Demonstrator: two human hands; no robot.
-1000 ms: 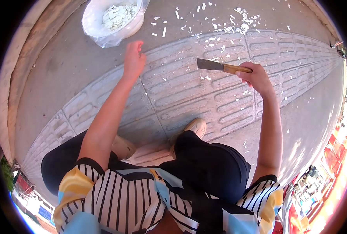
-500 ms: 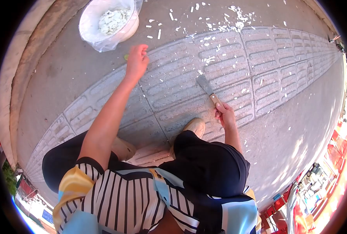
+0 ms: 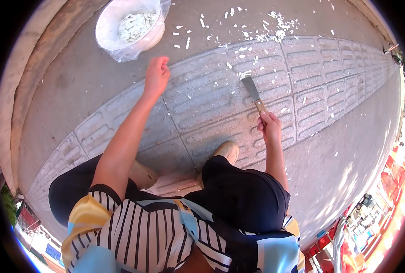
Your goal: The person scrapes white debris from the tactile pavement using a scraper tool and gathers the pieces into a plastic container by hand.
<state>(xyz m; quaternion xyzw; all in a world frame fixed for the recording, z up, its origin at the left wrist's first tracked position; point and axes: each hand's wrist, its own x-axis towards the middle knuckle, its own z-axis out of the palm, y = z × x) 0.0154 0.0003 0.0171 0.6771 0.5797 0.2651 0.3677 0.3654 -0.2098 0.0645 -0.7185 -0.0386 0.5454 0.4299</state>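
Observation:
A scraper (image 3: pixel 251 88) with a wooden handle and a flat grey blade is held in my right hand (image 3: pixel 270 126), its blade pointing up and left over the ribbed paving. My left hand (image 3: pixel 157 75) hangs below the lined bucket (image 3: pixel 154 37), its fingers curled; whether they hold anything is hidden. White flakes (image 3: pixel 136 27) lie inside the bucket, which has a clear plastic bag around its rim. More white scraps (image 3: pixel 280 33) are scattered on the pavement, densest beyond the scraper's blade.
Ribbed paving tiles (image 3: pixel 202 91) curve across the ground. A stone kerb (image 3: pixel 27 86) runs along the left. My shoe (image 3: pixel 228 151) rests on the tiles near my knees. Red items and other goods (image 3: pixel 391 182) stand at the far right.
My right hand and the scraper have moved up and to the right. My left hand has shifted slightly down and left. The bucket appears a little lower and farther right.

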